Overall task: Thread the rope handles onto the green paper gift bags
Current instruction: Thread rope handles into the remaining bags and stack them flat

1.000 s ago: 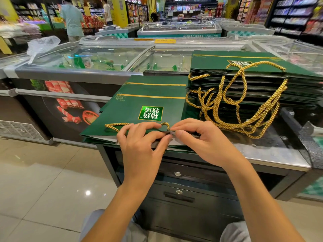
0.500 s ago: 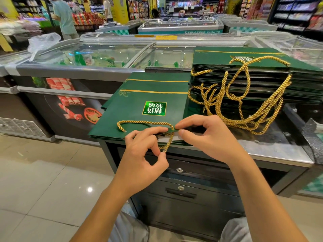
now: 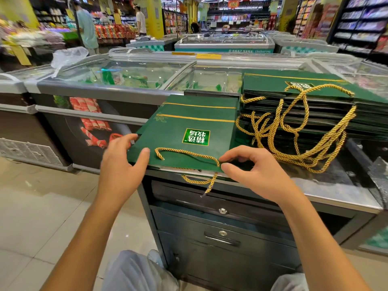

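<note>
gripping bag (image 3: 189,122) at its 8 o'clock corner with left hand (image 3: 121,164), thumb on top, fingers curled. pinching rope (image 3: 189,153) at bag's 5 o'clock edge with right hand (image 3: 258,171). bag flat on counter (image 3: 336,185); stack (image 3: 273,80) at 2.

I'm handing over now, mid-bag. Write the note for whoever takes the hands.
Left hand: grips the top bag at its near left corner.
Right hand: pinches the rope at the bag's near right edge.
Done: the rope arcs across the bag's top face. Handled bags sit on the stack to the right.
Left: a rope end hangs loose below the bag and probably needs securing. More flat bags lie beneath.
</note>
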